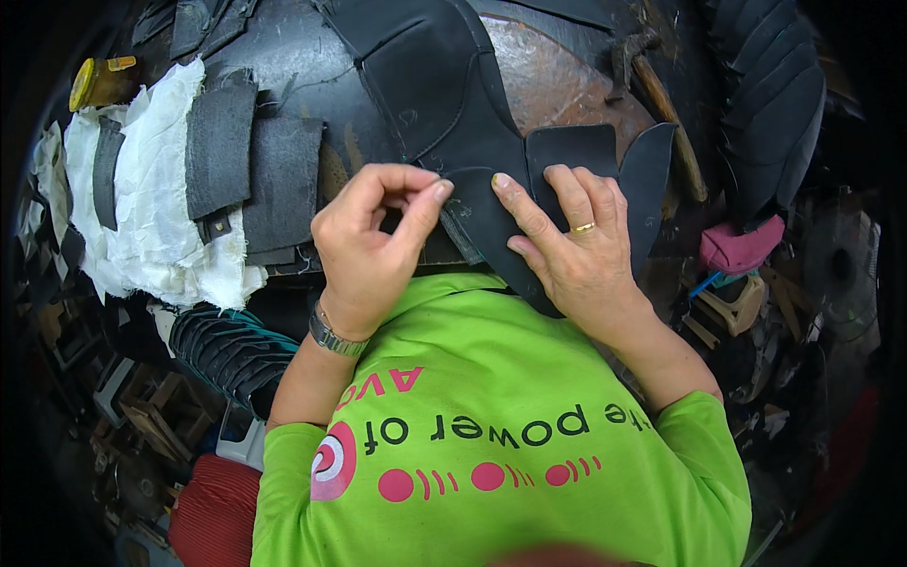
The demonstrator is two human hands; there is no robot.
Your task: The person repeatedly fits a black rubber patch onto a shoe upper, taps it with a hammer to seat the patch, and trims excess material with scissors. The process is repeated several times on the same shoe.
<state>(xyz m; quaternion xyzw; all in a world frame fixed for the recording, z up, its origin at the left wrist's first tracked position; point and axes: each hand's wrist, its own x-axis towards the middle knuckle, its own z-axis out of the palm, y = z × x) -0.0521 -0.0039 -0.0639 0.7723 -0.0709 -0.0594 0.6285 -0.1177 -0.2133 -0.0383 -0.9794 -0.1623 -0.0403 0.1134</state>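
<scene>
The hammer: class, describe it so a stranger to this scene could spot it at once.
On the dark workbench, look beyond the person's right hand and the black panel beneath it, slightly rightward. There lies the hammer, its metal head at the far end. Its brown wooden handle sets it apart from the black pieces nearby.

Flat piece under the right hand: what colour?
Black. The flat piece under the right hand shows best in the head view.

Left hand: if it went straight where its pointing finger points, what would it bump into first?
Probably the right hand, at its index finger, just across the black seamed piece. Height is hard to tell, so the left hand might rub that piece first.
</scene>
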